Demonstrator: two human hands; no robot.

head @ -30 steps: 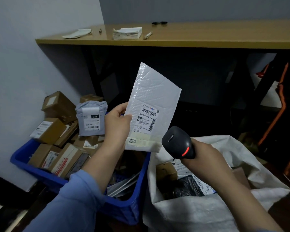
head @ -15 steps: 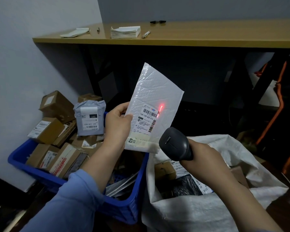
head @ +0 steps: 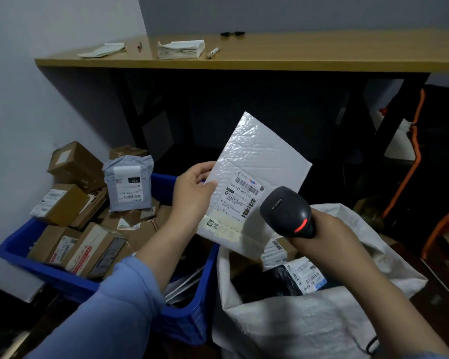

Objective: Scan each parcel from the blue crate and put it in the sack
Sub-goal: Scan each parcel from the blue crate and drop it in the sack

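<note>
My left hand [head: 192, 195] grips the left edge of a white bubble mailer [head: 259, 161], held upright and tilted right, its barcode label facing me. In my right hand [head: 327, 234] is a black handheld scanner [head: 287, 212], its head just right of the label and its red indicator lit. The mailer hangs above the gap between the blue crate [head: 36, 263] on the left and the white woven sack [head: 309, 330] on the right. Several cardboard boxes and a grey poly bag [head: 128, 185] fill the crate. The sack's mouth is open, with labelled parcels [head: 301, 274] inside.
A wooden table [head: 296, 58] spans the back, carrying a stack of papers [head: 180, 49], a marker and loose sheets. Dark space lies under it. A black and orange object [head: 425, 177] stands at the right. The wall runs close along the crate's left side.
The red laser line seen on the label half a second ago is gone. The mailer has tilted further right and dropped slightly, and the scanner has moved closer to the label.
</note>
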